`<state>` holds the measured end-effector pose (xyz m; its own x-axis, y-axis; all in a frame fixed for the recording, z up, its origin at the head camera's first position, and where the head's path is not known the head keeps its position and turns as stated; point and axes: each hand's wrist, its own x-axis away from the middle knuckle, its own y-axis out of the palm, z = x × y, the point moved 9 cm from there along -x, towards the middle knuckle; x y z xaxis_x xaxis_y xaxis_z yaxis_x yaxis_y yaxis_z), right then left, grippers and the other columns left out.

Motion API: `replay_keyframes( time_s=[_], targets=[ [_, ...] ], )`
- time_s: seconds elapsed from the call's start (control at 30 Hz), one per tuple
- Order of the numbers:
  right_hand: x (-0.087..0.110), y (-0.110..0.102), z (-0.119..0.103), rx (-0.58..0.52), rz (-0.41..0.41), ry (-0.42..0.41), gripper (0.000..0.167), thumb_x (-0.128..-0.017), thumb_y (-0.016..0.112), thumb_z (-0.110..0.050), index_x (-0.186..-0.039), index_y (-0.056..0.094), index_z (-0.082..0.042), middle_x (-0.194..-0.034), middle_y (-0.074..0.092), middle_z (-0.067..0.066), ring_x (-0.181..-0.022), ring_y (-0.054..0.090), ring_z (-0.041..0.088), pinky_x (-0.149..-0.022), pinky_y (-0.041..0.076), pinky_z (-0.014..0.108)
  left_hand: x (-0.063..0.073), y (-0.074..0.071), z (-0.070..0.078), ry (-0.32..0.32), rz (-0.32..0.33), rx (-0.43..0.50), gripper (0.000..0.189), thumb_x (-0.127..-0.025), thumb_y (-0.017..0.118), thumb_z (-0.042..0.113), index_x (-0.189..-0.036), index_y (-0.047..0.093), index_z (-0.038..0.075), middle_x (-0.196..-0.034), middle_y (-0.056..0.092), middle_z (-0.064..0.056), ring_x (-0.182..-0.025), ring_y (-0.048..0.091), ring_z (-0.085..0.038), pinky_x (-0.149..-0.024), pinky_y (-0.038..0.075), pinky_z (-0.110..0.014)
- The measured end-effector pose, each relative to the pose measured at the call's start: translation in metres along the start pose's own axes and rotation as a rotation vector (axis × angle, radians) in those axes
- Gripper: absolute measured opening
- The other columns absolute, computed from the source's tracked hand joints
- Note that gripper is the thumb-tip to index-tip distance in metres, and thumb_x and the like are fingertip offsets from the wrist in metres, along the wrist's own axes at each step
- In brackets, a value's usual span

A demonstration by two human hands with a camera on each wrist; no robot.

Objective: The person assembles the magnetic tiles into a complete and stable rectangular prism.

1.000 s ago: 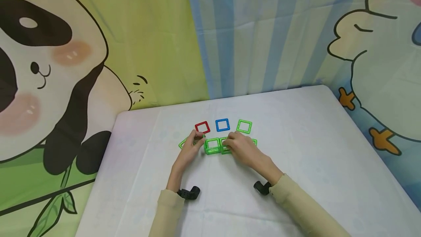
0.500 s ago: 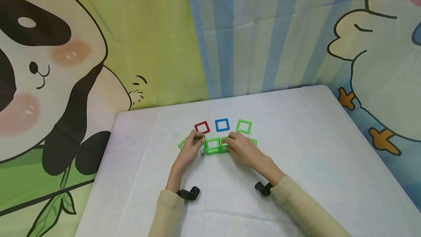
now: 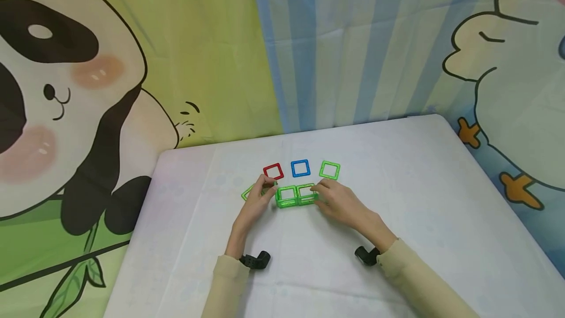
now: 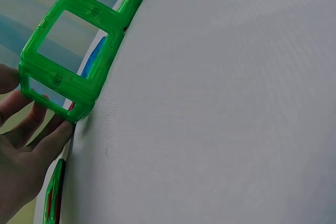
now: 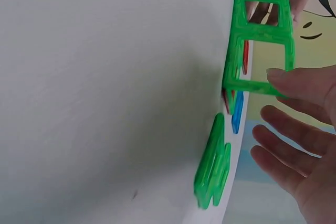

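Note:
Green magnetic tiles [image 3: 288, 203], square see-through frames, are joined into a boxy row of two that stands on the table in the head view. My left hand [image 3: 257, 201] grips its left end, thumb at the near edge and fingers behind. At the other end my right hand [image 3: 343, 203] pinches the upper corner between thumb and forefinger, the other fingers spread loose. The right wrist view shows the held end tile [image 5: 257, 38] upright, with the right thumb [image 5: 296, 81] on its corner. From the left wrist, two joined panels [image 4: 92, 11] show side by side.
Behind the row lie a red tile [image 3: 271, 165], a blue tile [image 3: 299, 161] and a green tile [image 3: 330, 163]. Another green tile [image 3: 246, 193] lies partly under the left hand. Green tiles [image 5: 209, 163] lie near the right hand. A printed curtain [image 3: 212, 63] hangs beyond the table.
My right hand has slid right along the row to its end, uncovering the second panel and covering the green tile that showed at the right. The left hand keeps its place.

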<state>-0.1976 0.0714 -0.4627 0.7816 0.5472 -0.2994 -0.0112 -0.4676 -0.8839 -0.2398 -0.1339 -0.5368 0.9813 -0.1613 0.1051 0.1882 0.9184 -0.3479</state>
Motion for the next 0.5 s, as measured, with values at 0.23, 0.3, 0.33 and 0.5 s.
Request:
replay_keyframes(
  time_s=[0.23,0.3,0.33,0.5],
  targets=[
    [0.011,0.000,0.021,0.024,-0.057,0.084,0.042,-0.085,0.085,-0.012,-0.123,0.070,-0.001,-0.129,0.067,0.019,-0.122,0.062,0.036,-0.100,0.054,0.049,0.001,0.000,-0.002,-0.005,0.002,-0.001,0.020,-0.104,0.059,0.023,-0.120,0.056,0.012,-0.130,0.062,-0.009,-0.126,0.055,-0.025,-0.109,0.041,-0.054],
    [0.014,0.001,0.028,0.029,-0.085,0.119,0.046,-0.086,0.084,-0.014,-0.126,0.068,0.000,-0.136,0.063,0.023,-0.129,0.058,0.040,-0.106,0.050,0.053,0.001,0.000,-0.003,-0.011,0.001,0.006,0.020,-0.104,0.060,0.024,-0.119,0.056,0.012,-0.129,0.062,-0.008,-0.126,0.055,-0.025,-0.110,0.040,-0.054],
    [0.015,0.002,0.031,0.031,-0.095,0.133,0.047,-0.086,0.083,-0.015,-0.128,0.067,0.000,-0.138,0.061,0.024,-0.131,0.056,0.042,-0.108,0.048,0.054,0.001,0.000,-0.003,-0.013,0.000,0.007,0.021,-0.104,0.060,0.024,-0.120,0.056,0.012,-0.129,0.062,-0.008,-0.126,0.055,-0.025,-0.110,0.040,-0.055],
    [0.021,0.004,0.041,0.041,-0.120,0.167,0.050,-0.089,0.080,-0.019,-0.132,0.064,0.002,-0.142,0.057,0.028,-0.135,0.052,0.045,-0.111,0.044,0.057,0.001,0.001,-0.003,-0.019,-0.003,0.017,0.023,-0.104,0.060,0.026,-0.121,0.056,0.011,-0.131,0.062,-0.010,-0.127,0.055,-0.026,-0.111,0.040,-0.056]
  ],
)
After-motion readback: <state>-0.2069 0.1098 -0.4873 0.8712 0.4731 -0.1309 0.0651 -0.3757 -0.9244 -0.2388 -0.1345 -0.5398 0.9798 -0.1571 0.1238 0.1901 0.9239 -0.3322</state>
